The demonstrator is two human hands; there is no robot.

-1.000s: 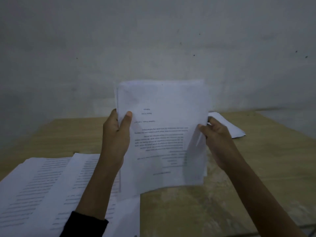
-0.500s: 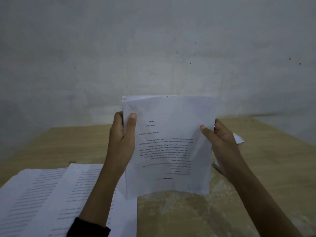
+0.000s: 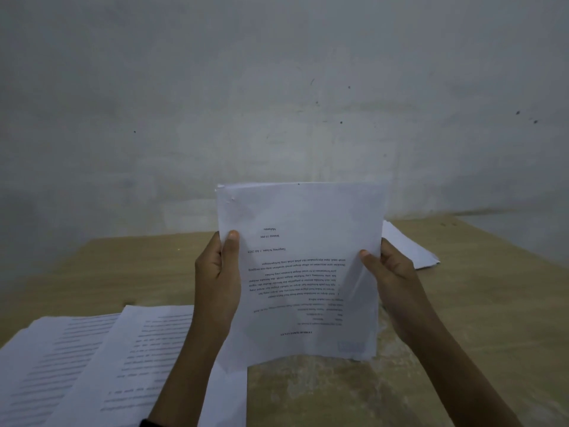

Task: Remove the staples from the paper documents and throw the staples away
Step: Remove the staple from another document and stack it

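You hold the document [image 3: 303, 272] upright, left hand [image 3: 217, 272] and right hand [image 3: 389, 272] clamped on its side edges. You seem to be checking it; next, find the staple, likely at the crimped far-left corner.

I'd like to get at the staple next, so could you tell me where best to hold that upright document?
Keep the left hand pinching the document at its left edge, just below the dimpled top-left corner, thumb in front. The stack stands upright with the text upside down, so that corner stays exposed; whether a staple remains there I cannot tell.
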